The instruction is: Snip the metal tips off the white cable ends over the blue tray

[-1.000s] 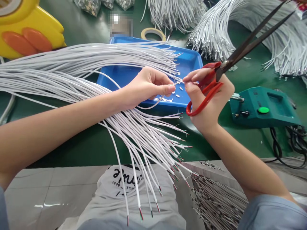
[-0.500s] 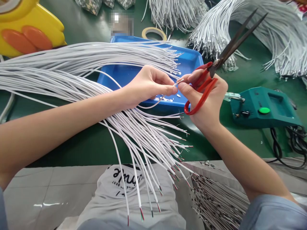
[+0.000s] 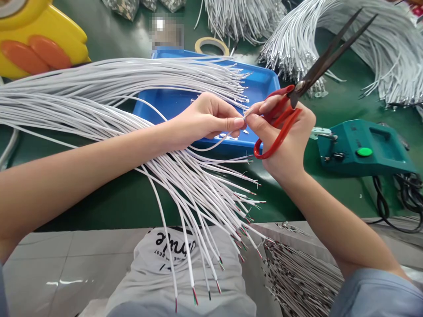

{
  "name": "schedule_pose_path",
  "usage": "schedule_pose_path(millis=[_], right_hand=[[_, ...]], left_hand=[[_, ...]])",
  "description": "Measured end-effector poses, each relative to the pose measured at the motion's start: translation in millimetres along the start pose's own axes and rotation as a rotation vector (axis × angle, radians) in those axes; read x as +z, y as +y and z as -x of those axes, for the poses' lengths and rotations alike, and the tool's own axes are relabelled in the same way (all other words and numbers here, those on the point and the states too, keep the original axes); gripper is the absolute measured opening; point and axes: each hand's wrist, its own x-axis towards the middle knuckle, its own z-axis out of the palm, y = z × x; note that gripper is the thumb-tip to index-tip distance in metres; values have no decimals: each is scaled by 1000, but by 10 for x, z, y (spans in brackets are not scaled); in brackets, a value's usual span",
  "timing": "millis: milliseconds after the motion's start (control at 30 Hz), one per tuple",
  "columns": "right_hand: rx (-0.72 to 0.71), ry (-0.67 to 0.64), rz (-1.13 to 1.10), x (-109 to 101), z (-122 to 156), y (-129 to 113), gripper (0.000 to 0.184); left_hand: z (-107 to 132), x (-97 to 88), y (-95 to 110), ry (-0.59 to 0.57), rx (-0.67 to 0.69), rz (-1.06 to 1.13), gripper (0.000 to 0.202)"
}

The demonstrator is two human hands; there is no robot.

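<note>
My left hand pinches a white cable close to its end, above the front of a blue tray. Thumb and forefinger of my right hand meet at that same cable end, their tips touching or nearly touching my left fingertips. Red-handled scissors hang on my right hand, with the dark blades slightly apart and pointing up and away to the right. The very tip of the cable is mostly hidden between the fingers. Below my left forearm, a bundle of white cables fans out, several ending in red, green and black wires.
Another bundle of white cables reaches over the tray. Behind the tray lies a tape roll. A green machine with a black cord stands right. More cable bundles lie at the back right; a yellow plastic object is back left.
The cable tip that showed between my fingertips is now mostly covered by them. My right hand and the scissors have shifted slightly to the right.
</note>
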Motion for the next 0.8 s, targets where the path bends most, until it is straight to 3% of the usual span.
schedule_pose_path(millis=[467, 800], right_hand=[[27, -19, 125, 7, 8, -58, 17], [28, -54, 161, -43, -43, -86, 17]], left_hand=[[-19, 45, 57, -46, -75, 55, 16], [-20, 61, 64, -6, -45, 97, 18]])
